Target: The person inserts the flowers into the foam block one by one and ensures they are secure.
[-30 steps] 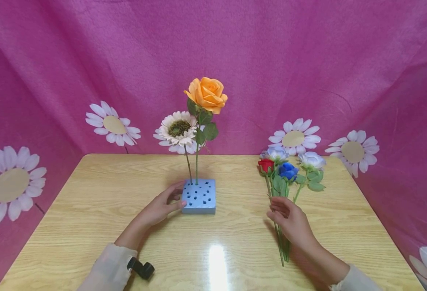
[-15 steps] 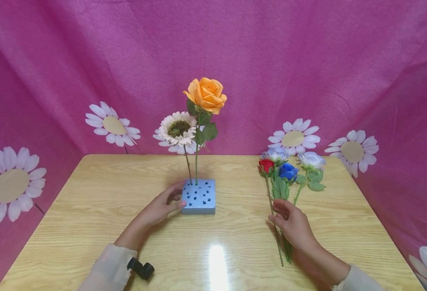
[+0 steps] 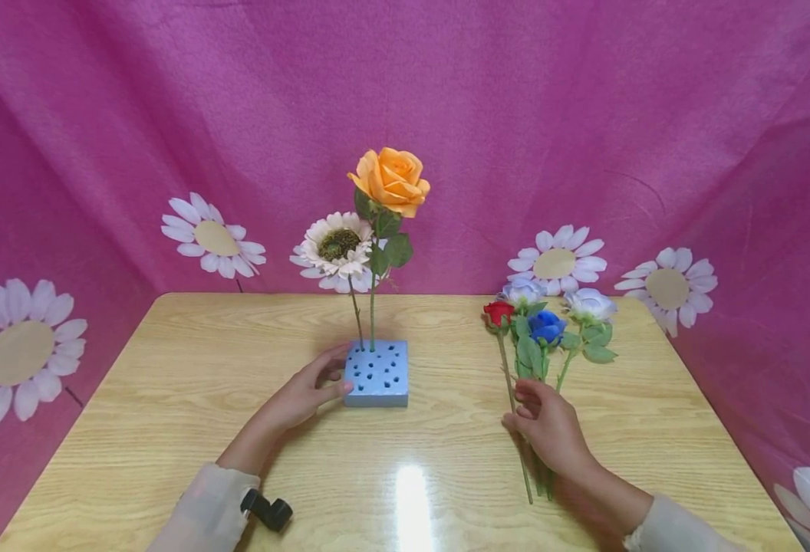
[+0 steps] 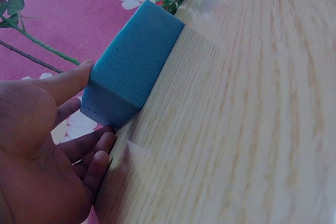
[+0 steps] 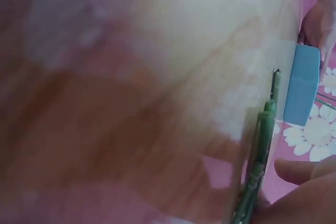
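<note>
In the head view my left hand (image 3: 313, 391) holds the left side of a light-blue foam block (image 3: 377, 373) with many holes. In the left wrist view the thumb lies at an upper edge, the other fingers curled by the end face. An orange rose (image 3: 393, 181) and a cream sunflower-like flower (image 3: 339, 244) stand upright in its back holes. At the right, my right hand (image 3: 550, 429) has thumb and curled fingers about the stem of a red rose (image 3: 498, 313). Its fingertips are partly hidden. In the right wrist view, green stems (image 5: 255, 177) run beside the thumb.
A blue rose (image 3: 547, 327) and two pale lilac-white flowers (image 3: 590, 305) lie by the right hand on the wooden table (image 3: 239, 330). A black clip-like device (image 3: 267, 510) is on the left sleeve. A magenta curtain (image 3: 488, 130) with printed daisies surrounds the table.
My right hand has shifted a little left in the last half second. The red rose's head has moved left, apart from the blue rose. The left hand and foam block stay put.
</note>
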